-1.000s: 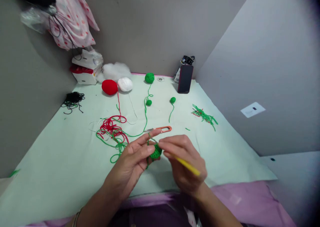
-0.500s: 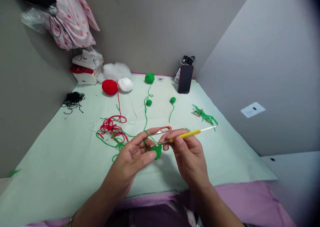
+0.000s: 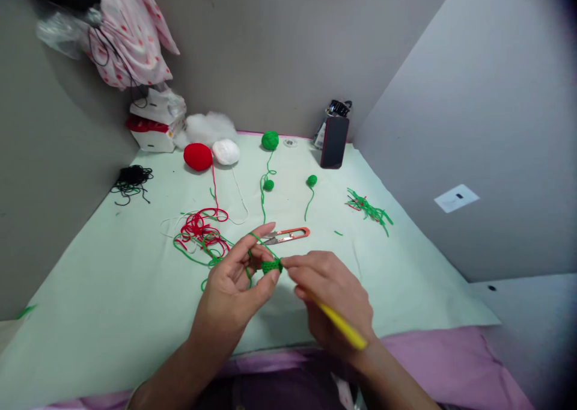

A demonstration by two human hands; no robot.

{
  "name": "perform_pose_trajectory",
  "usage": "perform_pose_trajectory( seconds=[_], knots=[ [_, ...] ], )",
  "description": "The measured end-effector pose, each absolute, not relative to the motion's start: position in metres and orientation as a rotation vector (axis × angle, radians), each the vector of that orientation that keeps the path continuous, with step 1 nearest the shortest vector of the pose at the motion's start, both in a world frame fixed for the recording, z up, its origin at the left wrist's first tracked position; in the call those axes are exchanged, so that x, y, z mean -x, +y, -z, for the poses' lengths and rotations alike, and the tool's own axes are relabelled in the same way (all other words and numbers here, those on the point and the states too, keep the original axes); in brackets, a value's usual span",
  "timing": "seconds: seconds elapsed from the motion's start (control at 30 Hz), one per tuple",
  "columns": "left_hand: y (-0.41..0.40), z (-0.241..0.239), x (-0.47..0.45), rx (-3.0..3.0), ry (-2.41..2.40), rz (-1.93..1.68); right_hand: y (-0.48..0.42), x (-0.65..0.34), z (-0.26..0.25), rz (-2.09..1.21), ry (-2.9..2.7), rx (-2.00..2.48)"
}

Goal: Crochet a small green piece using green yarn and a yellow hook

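My left hand [image 3: 234,278] pinches a small green crochet piece [image 3: 271,267] between thumb and fingers. Green yarn runs over its raised index finger and down to the piece. My right hand [image 3: 336,290] is closed round a yellow-handled crochet hook [image 3: 340,323]; the handle slants down toward my wrist. Its fingertips meet the right edge of the green piece, and the hook's tip is hidden there. Just beyond my left fingers lie orange thread snips [image 3: 295,234]. Farther back sits the green yarn ball [image 3: 270,140], its strand leading toward my left hand.
Tangled red and green yarn [image 3: 202,232] lies left of my hands. Behind are a red yarn ball [image 3: 198,157], a white one [image 3: 226,152] and two small green crocheted pieces [image 3: 268,185]. Yarn scraps [image 3: 369,210] lie right; a phone [image 3: 335,142] stands at the back.
The hook has swung round: its handle pointed up and right, and now points down toward my wrist. My right hand has turned over, and the green piece has shifted slightly left and tilted.
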State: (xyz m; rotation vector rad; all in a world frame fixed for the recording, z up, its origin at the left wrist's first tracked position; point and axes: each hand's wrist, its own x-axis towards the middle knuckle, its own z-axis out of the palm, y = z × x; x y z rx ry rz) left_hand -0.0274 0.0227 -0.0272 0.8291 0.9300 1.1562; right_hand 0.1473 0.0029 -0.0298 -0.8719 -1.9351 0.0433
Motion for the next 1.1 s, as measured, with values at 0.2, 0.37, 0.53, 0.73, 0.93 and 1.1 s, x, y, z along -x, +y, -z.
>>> perform_pose_trajectory(
  seconds=[0.2,0.37,0.53,0.73,0.93,1.1],
  knots=[
    [0.025,0.024,0.029,-0.535,0.731,-0.966,0.001,-0.146,0.035,-0.066,-1.845,0.874],
    [0.028,0.023,0.03,-0.579,0.729,-0.993,0.009,-0.143,0.034,-0.657,-1.386,0.805],
    [0.022,0.027,0.026,-0.702,0.731,-1.03,0.011,-0.139,0.032,-0.579,-1.534,0.86],
    [0.025,0.029,0.026,-0.523,0.668,-0.981,0.002,-0.144,0.036,-0.111,-1.847,0.914],
    [0.03,0.024,0.03,-0.52,0.644,-0.994,0.012,-0.144,0.033,-0.73,-1.305,0.817],
    [0.025,0.022,0.027,-0.734,0.662,-1.006,0.016,-0.139,0.032,-0.865,-1.306,0.868]
  ],
)
